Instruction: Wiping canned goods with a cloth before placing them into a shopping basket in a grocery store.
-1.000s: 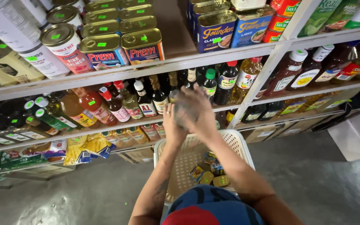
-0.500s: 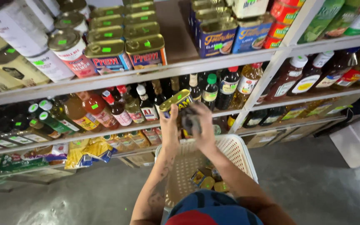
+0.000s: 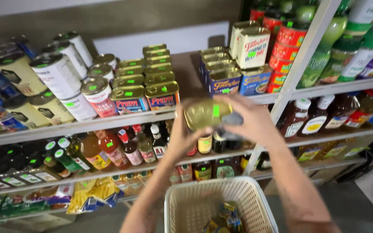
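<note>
Both of my hands hold up a gold rectangular tin [image 3: 204, 113] with a green sticker on its lid, in front of the shelves. My left hand [image 3: 178, 139] grips its left side from below. My right hand [image 3: 252, 121] covers its right end and also pinches a small dark grey object [image 3: 233, 119] that I cannot identify. Rows of similar gold-lidded tins [image 3: 145, 82] stand on the shelf [image 3: 87, 126] just left of and above the hands. A cream plastic basket [image 3: 175, 203] sits below my arms with several tins in its bottom.
Round cans [image 3: 57, 75] fill the upper shelf at left, blue and red tins [image 3: 255, 77] at right. Sauce and condiment bottles [image 3: 109, 151] line the shelf behind my hands. A white upright shelf post [image 3: 298, 69] stands right of them. Yellow packets [image 3: 93, 194] lie low at left.
My hands have risen from just above the basket up to the level of the tin shelf, carrying the gold tin. The view has tilted upward and closer to the shelves.
</note>
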